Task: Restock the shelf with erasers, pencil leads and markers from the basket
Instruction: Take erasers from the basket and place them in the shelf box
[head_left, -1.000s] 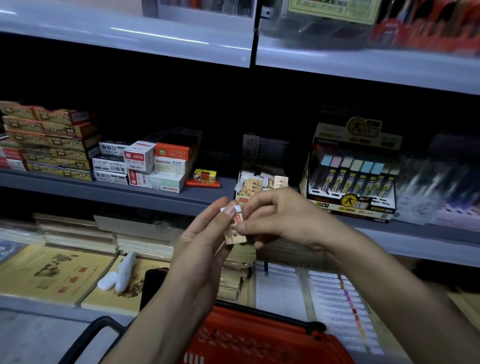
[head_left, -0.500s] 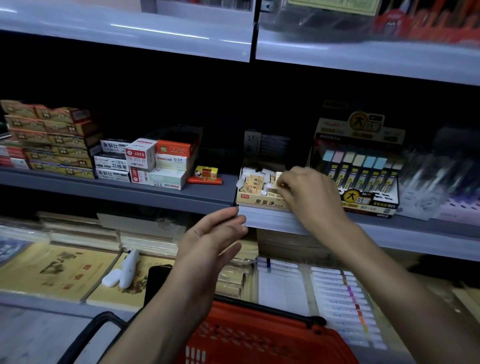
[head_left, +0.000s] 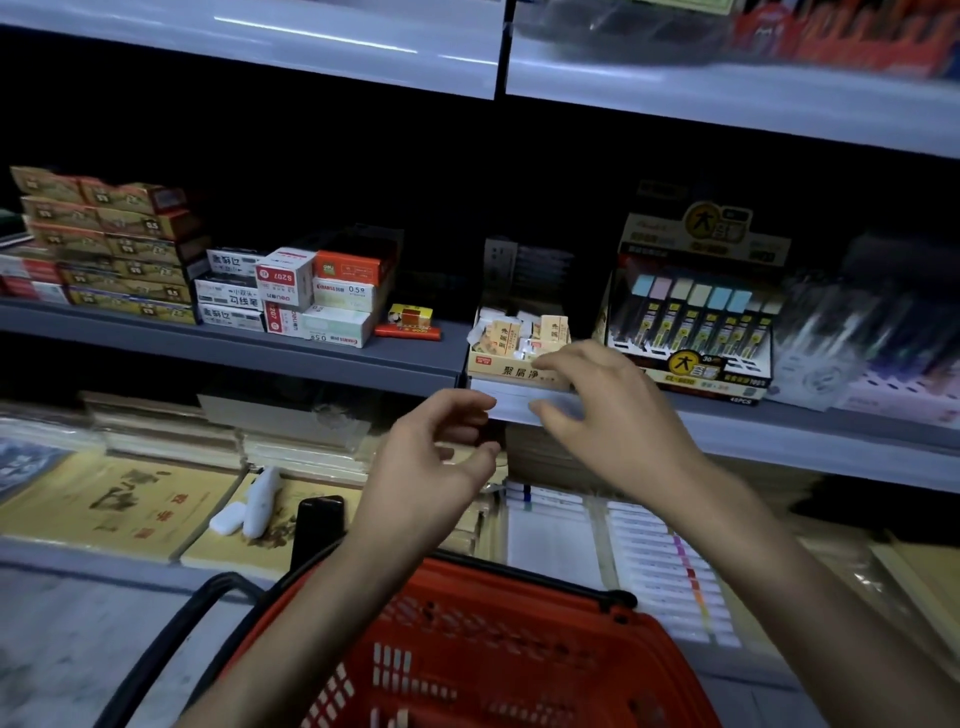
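The right hand (head_left: 608, 415) hovers with its fingers spread and relaxed, holding nothing, just in front of the near edge of the shelf (head_left: 311, 358). Its fingertips are close to the front of the eraser box (head_left: 511, 372). The left hand (head_left: 436, 457) sits lower and to the left, near the right hand but apart from it; its fingers are loosely curled and it too holds nothing. The eraser box stands at the shelf's front edge, and the erasers (head_left: 519, 332) lie in it in a loose heap, some tilted. Just right of it stands the lead display (head_left: 696, 322), with a row of tubes upright in their slots. Farther right the goods are too blurred to name. Left of the eraser box, well apart, are a small yellow pack (head_left: 410, 317) and stacked boxes (head_left: 291, 291). The shelf below carries notebooks (head_left: 104, 504), with a white item (head_left: 260, 501) lying on them. Nearest of all, under both forearms, is the red basket (head_left: 493, 665) with its black handle (head_left: 171, 639); what lies in it cannot be made out.
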